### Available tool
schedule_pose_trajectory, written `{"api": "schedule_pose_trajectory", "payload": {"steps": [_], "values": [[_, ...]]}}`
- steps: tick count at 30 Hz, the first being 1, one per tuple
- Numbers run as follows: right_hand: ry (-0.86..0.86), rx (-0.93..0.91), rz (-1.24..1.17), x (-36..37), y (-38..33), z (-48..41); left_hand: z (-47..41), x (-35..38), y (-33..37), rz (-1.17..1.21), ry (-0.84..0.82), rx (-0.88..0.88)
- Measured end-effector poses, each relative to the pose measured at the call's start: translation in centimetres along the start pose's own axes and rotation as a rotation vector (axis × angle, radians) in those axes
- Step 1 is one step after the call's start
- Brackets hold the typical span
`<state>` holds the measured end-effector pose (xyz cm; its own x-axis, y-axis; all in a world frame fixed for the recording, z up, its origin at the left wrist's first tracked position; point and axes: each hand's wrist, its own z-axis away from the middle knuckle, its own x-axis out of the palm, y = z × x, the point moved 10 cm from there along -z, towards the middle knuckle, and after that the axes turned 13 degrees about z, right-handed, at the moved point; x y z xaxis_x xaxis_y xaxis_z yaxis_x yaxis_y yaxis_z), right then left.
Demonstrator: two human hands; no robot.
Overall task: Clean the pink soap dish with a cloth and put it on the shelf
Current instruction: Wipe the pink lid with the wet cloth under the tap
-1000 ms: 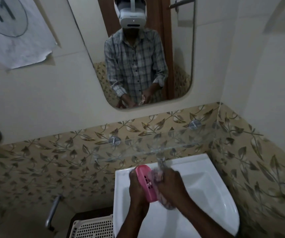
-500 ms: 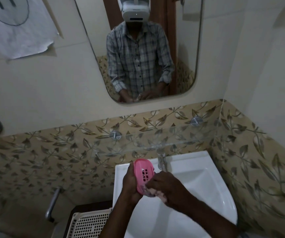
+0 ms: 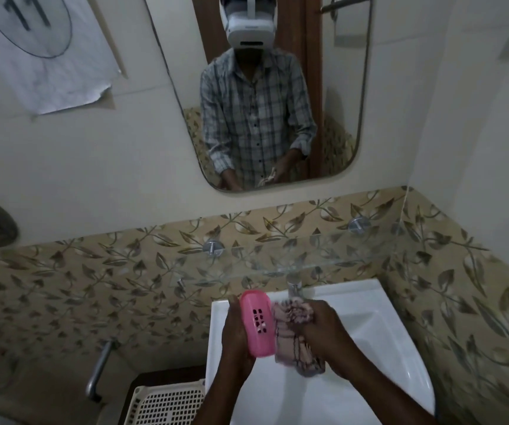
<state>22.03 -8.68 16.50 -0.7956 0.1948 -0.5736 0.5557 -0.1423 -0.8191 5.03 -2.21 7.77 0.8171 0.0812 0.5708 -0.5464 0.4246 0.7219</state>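
Observation:
The pink soap dish, with drain slots in its base, is held on edge over the white sink. My left hand grips it from the left side. My right hand is closed on a bunched pale pink cloth with dark stripes, pressed against the dish's right edge. A glass shelf runs along the tiled wall just above the sink, with nothing on it.
A tap stands at the sink's back rim behind my hands. A white perforated basket sits low on the left beside a metal handle. A mirror hangs above; the right wall is close.
The cloth has shifted from the lower face of the dish to its right side and now shows fully. Both hands stay over the sink.

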Motion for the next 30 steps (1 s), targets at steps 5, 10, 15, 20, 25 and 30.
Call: {"api": "schedule_pose_trajectory", "payload": {"steps": [5, 10, 15, 20, 25, 30], "values": [[0.222, -0.217, 0.223, -3.6, -4.6, -1.2, 0.6, 2.0, -0.1, -0.392, -0.163, 0.135], [0.166, -0.169, 0.421, 1.5, -4.8, 0.7, 1.8, 2.3, -0.3, -0.307, -0.010, 0.251], [-0.202, 0.192, 0.466, 4.4, 1.0, 1.5, 1.8, -1.8, -0.6, -0.210, 0.148, 0.266], [0.109, 0.118, 0.373, 0.2, -0.3, -0.3, 1.3, -0.8, -2.2, -0.054, 0.073, 0.073], [0.066, -0.286, 0.301, 4.5, -5.6, 1.2, 0.4, 0.6, -3.8, 0.064, 0.091, -0.068], [-0.287, -0.554, 0.305, 4.8, -2.9, 3.7, 0.1, -2.3, -4.6, 0.185, 0.232, -0.287]]}}
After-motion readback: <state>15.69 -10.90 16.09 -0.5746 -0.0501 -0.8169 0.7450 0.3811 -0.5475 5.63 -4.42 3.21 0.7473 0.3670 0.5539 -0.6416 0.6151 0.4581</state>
